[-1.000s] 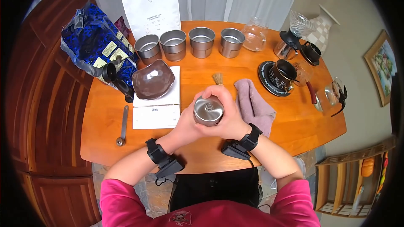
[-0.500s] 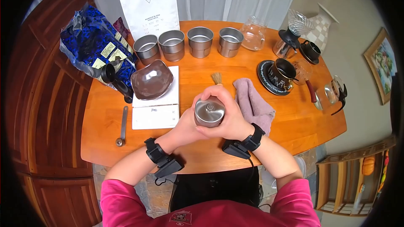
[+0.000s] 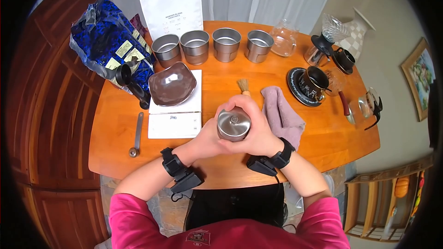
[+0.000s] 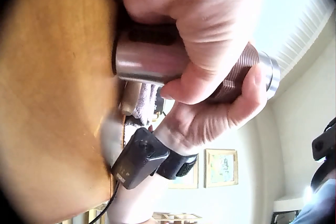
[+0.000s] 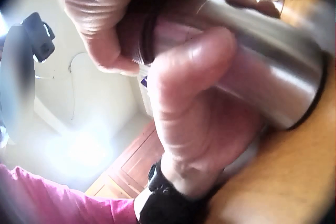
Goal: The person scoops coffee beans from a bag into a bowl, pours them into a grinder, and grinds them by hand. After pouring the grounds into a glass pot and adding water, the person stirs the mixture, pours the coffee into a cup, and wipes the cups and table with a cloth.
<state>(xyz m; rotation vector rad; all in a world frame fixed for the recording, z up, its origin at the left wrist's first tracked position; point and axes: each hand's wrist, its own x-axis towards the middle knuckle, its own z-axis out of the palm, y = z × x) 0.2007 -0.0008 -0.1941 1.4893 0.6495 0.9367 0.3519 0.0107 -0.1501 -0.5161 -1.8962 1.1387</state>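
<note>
Both hands hold a steel manual coffee grinder (image 3: 234,123) upright at the table's near side, its round top with a small central stud facing up. My left hand (image 3: 206,139) wraps the smooth lower body; in the right wrist view the left thumb (image 5: 194,61) lies along the steel. Higher up, my right hand (image 3: 258,131) curls round the ribbed section (image 4: 239,72), which shows in the left wrist view. The grinder's base is right at the tabletop in both wrist views. A crank handle (image 3: 138,131) with a round knob lies apart at the left.
A brown dish (image 3: 173,84) sits on a white scale (image 3: 174,125). Behind are several steel cups (image 3: 226,46), a blue bag (image 3: 110,41) and a white bag (image 3: 170,4). A small brush (image 3: 243,85) and mauve cloth (image 3: 282,116) lie ahead; a black cup (image 3: 314,83) and glassware stand right.
The head view has shifted slightly. Both hands keep their grip on the coffee grinder, and nothing else on the table has moved.
</note>
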